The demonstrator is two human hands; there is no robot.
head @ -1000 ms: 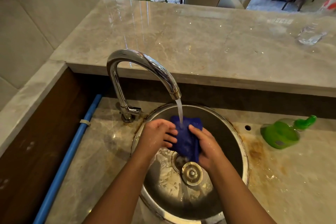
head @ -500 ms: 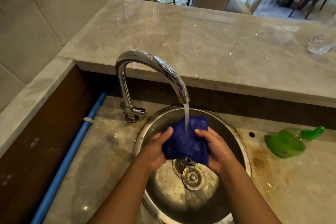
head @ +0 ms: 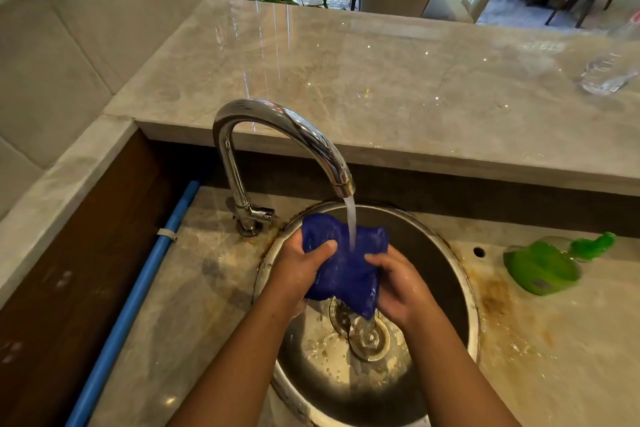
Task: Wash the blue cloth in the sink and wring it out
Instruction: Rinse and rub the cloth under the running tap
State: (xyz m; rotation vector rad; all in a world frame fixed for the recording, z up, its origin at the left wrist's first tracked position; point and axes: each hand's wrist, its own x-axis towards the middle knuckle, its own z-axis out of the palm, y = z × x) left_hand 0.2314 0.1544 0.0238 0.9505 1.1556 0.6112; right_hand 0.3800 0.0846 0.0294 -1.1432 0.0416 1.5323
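The blue cloth (head: pixel 346 267) is bunched between both hands above the round steel sink (head: pixel 450 274). My left hand (head: pixel 298 270) grips its left side with the thumb on top. Its right side is held by my right hand (head: pixel 401 291). Water runs from the chrome tap (head: pixel 277 128) straight onto the middle of the cloth. A corner of the cloth hangs down toward the drain (head: pixel 369 336).
A green soap bottle (head: pixel 543 267) lies on its side on the stained counter right of the sink. A blue pipe (head: pixel 138 288) runs along the left. A raised marble ledge (head: pixel 381 80) stands behind the tap, with a clear glass (head: pixel 604 74) at its right.
The cloth has been spread wider and lifted higher under the stream. My left thumb now lies over its top, and the cloth hangs lower toward the drain.
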